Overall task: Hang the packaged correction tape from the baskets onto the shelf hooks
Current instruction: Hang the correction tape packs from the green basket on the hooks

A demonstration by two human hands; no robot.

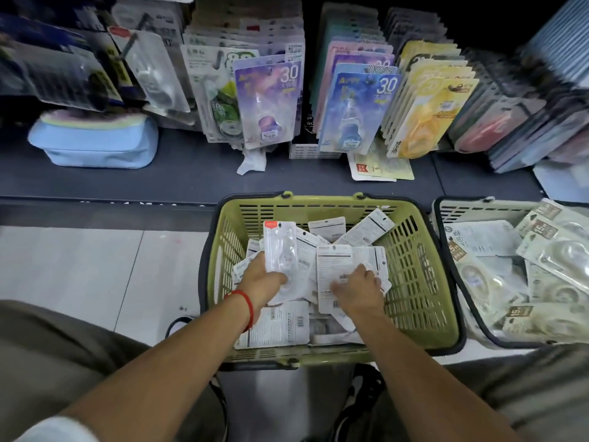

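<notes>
The shelf point(191, 177) ran dark along the back, its hooks crowded with hanging cards, purple, blue and yellow, fanned out in rows. Below it on the floor sat the green basket point(424, 282), part full of white correction-tape packs lying loose and mostly back-side up, and just beside it a pale basket point(446, 215) of bigger blister packs. Both hands were down in the green one. The left hand point(261, 282) had its grip clamped on one pack point(280, 247), thumb and fingers round the lower end, the red-topped end standing up. The right hand point(360, 288) pressed on a face-down pack point(334, 269); whether it pinched it I could not tell. These packs looked light, thin and slick, the card bendable, the clear blister crushable; best held by the card edge, leaving the hang-hole end free.
</notes>
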